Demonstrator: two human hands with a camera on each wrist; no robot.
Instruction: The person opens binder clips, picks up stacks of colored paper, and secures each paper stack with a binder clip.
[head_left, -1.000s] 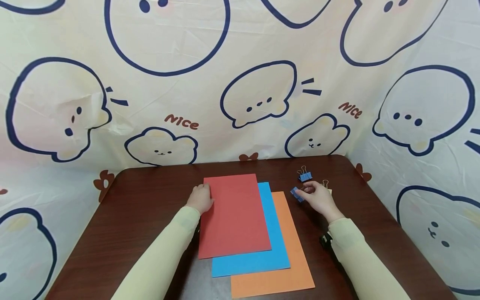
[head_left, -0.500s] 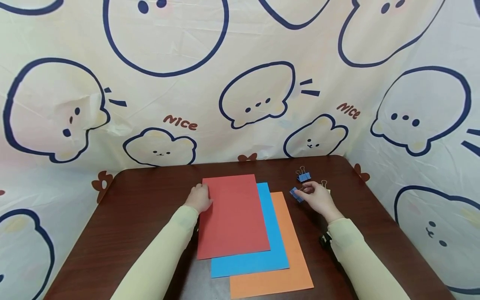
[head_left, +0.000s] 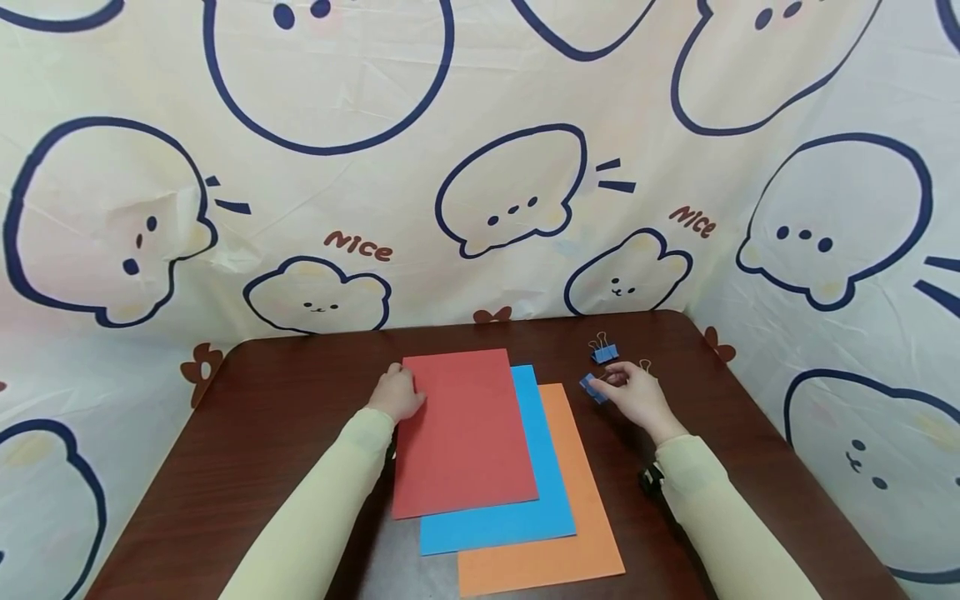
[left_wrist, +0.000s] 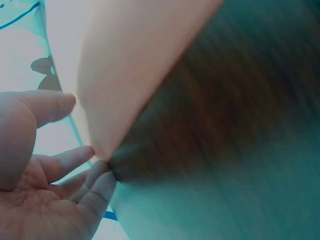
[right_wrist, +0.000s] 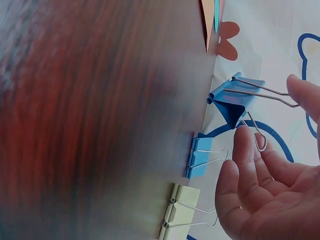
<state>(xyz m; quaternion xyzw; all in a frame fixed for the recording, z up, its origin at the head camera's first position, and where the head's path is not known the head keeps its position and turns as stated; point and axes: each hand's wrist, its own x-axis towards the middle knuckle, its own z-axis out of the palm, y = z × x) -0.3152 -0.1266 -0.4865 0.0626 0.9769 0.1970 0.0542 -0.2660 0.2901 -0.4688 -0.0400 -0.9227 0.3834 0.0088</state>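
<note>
My left hand (head_left: 395, 393) lies at the left edge of a red sheet (head_left: 465, 442). In the left wrist view its fingertips touch the sheet's corner, and a gap separates the thumb from the fingers. Under the red sheet a blue sheet (head_left: 517, 529) and an orange sheet (head_left: 592, 500) show in offset steps. My right hand (head_left: 639, 404) pinches a blue binder clip (right_wrist: 240, 97) by its wire handles, right of the sheets. Behind the held clip stands a second blue binder clip (head_left: 604, 353). A pale yellow binder clip (right_wrist: 182, 212), mostly hidden by the right hand in the head view, sits beside it.
The dark brown wooden table (head_left: 285, 433) reaches back to a white cloth (head_left: 495, 283) printed with cartoon outlines. The same cloth hangs along both sides. Bare wood shows left of the sheets and right of my right arm.
The head view shifts slightly, so everything slides a little left in it. Both hands keep their places by the sheet and the clips.
</note>
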